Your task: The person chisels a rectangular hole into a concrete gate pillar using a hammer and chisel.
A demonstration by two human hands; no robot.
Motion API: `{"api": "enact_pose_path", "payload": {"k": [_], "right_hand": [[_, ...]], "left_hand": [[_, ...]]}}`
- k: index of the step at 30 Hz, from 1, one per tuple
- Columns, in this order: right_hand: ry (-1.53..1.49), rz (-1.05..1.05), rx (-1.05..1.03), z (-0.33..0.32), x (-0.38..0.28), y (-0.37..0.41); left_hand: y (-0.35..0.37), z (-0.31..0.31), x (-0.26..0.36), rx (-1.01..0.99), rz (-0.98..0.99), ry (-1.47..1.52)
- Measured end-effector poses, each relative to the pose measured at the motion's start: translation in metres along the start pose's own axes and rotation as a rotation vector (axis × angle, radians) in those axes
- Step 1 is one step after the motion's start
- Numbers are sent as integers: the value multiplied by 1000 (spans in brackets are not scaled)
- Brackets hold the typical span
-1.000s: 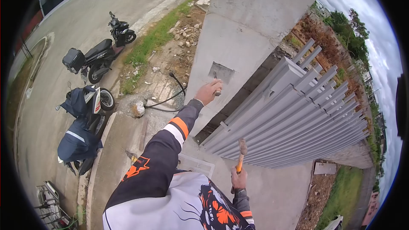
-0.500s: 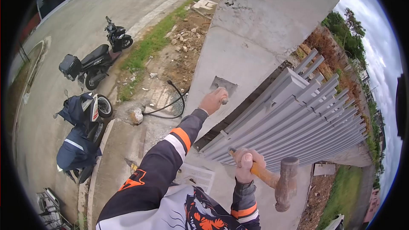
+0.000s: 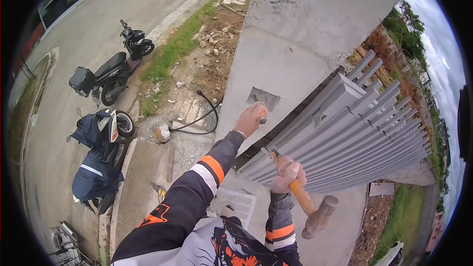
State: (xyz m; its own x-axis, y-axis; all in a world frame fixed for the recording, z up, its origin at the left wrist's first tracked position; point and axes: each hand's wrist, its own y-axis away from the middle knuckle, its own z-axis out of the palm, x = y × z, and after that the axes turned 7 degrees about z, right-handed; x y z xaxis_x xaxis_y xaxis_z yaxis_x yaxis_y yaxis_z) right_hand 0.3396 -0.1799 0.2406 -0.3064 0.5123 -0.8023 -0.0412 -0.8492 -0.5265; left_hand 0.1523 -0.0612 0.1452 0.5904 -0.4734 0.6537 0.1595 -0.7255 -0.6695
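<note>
My left hand is closed around a chisel; only its blunt end shows past my fingers, and its tip is hidden. Just beyond that hand, a rough rectangular recess is cut into the grey concrete column. Lower right, my right hand grips the wooden handle of a sledgehammer. The hammer's worn metal head hangs low to the right, apart from the chisel and the column.
A stack of grey metal bars, like a gate, stands right of the column. A black cable loops on the ground at left, near rubble. Two motorcycles, one black and one partly covered, are parked along the road.
The hammer has tilted: its handle end has risen and its head has shifted a little left and down. My left hand stays by the recess; the whole view has shifted slightly.
</note>
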Motion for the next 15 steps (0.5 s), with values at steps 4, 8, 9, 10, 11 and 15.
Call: {"api": "enact_pose_path", "payload": {"k": [4,8,9,10,11,15], "right_hand": [[933,555,-42,-42,108,9],[677,708,69,-72,66,31],[608,682,80,-79,61,32],[662,695,71,-87,56,35],[706,677,51,-86,45,35],[772,653,-22,-75,24,45]], "left_hand": [[-22,-9,-7,24,-34,47],[17,-6,3,-13,-40,105],[16,-6,2,-16,-27,93],[21,-5,2,-21,-22,88],[25,-2,2,-22,-22,83],[11,-6,0,14,-2,39]]}}
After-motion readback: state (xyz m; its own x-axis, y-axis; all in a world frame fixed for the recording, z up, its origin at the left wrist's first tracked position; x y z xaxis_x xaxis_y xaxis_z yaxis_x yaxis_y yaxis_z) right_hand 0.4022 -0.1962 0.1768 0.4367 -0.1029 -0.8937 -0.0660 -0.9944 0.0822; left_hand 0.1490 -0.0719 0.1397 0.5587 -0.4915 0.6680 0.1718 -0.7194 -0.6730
